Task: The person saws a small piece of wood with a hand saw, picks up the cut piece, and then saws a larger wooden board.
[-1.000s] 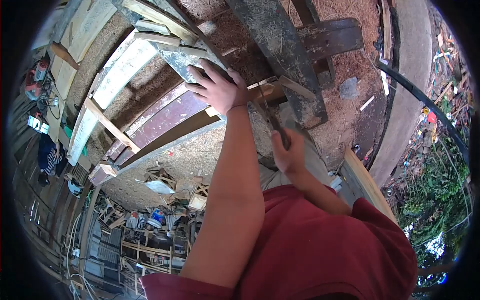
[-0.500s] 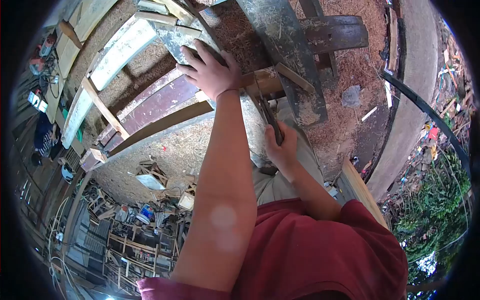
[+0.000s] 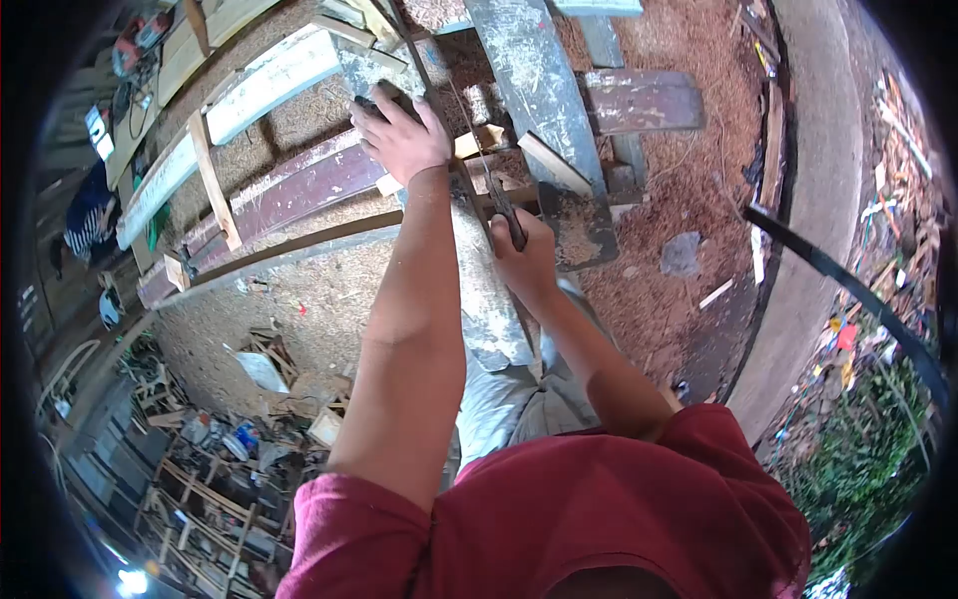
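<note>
We see the left hand (image 3: 399, 135) laid palm-down on the far end of a long grey paint-flecked wooden plank (image 3: 491, 299). Its fingers are spread and released, pressing rather than grasping. The right hand (image 3: 526, 262) is clenched round the grip of a thin-bladed hand saw with a dark handle (image 3: 511, 228). The blade runs edge-on away from the body, just beside the left wrist, and passes a small pale wooden block (image 3: 477, 140).

Compared with one second ago, we find the right hand nearer the left hand, the right arm more extended, and the saw carried further along the plank. The left hand keeps its place on the same plank end. A dark maroon wooden beam (image 3: 299, 185) lies beside the plank above sawdust-covered ground (image 3: 329, 299). A broad grey board (image 3: 539, 90) crosses beyond.
</note>
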A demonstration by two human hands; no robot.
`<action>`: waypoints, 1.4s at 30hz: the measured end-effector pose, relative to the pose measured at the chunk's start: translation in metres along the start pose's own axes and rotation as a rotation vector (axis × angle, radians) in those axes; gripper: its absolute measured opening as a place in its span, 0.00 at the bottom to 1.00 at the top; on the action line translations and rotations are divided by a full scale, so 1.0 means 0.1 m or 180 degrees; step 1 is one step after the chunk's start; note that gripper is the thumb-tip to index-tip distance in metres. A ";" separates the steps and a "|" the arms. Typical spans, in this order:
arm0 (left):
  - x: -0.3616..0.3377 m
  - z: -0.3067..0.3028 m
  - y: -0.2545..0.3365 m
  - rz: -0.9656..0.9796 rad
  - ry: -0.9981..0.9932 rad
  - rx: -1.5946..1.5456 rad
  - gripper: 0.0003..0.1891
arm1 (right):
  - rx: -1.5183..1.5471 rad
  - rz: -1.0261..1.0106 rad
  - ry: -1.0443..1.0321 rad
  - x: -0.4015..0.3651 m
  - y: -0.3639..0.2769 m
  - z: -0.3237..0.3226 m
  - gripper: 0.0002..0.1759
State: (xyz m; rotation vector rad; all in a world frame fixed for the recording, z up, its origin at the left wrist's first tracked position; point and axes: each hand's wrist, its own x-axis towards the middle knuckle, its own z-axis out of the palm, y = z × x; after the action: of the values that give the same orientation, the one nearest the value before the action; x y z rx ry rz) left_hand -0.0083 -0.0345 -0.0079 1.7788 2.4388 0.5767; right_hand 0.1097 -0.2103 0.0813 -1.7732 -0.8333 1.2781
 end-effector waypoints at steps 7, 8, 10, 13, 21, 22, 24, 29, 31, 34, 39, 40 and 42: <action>-0.05 -0.06 -0.05 0.0065 0.0175 -0.0302 0.34 | 0.0601 0.0167 -0.0579 0.24 0.33 -0.29 0.13; -0.05 -0.03 -0.05 0.0188 0.0305 -0.0028 0.33 | 0.0593 0.0202 -0.0697 0.27 0.41 -0.34 0.14; -0.04 0.00 0.02 0.0161 0.0365 0.0456 0.31 | 0.0298 0.0379 -0.0583 0.37 0.65 -0.35 0.16; -0.04 0.03 0.09 -0.0118 0.0298 0.0476 0.33 | -0.0045 0.0287 -0.0530 0.39 0.69 -0.32 0.16; -0.05 0.13 0.05 -0.0565 0.0194 -0.0070 0.39 | 0.0840 -0.0030 -0.0185 0.20 0.28 -0.42 0.07; -0.04 0.13 0.07 -0.0631 0.0218 -0.0027 0.38 | 0.0505 0.0039 -0.0441 0.22 0.20 -0.52 0.09; -0.04 0.12 0.09 -0.0656 0.0217 0.0081 0.38 | 0.0228 -0.0009 -0.0475 0.31 0.34 -0.53 0.09; -0.01 0.12 0.12 -0.0617 0.0092 0.0400 0.38 | 0.0256 0.0247 -0.0598 0.35 0.36 -0.48 0.12; 0.00 0.11 0.12 -0.0646 0.0092 0.0392 0.37 | 0.0151 0.0204 -0.0556 0.36 0.32 -0.45 0.14; 0.01 0.12 0.13 -0.0677 0.0073 0.0370 0.37 | 0.0211 0.0361 -0.0605 0.37 0.33 -0.45 0.14; 0.01 0.10 0.14 -0.0709 0.0082 0.0376 0.36 | 0.0152 0.0217 -0.0630 0.32 0.34 -0.46 0.14; 0.00 0.09 0.15 -0.0702 0.0081 0.0384 0.36 | 0.0044 0.0096 -0.0662 0.31 0.34 -0.46 0.14; 0.01 0.09 0.16 -0.0688 0.0084 0.0390 0.36 | 0.0129 0.0323 -0.0625 0.30 0.31 -0.45 0.14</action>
State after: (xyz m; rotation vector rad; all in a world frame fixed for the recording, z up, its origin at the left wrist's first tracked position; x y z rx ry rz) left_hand 0.0079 -0.0268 -0.0105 1.5254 2.6911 0.4422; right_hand 0.1633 -0.2096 0.0497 -1.6956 -0.8274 1.5444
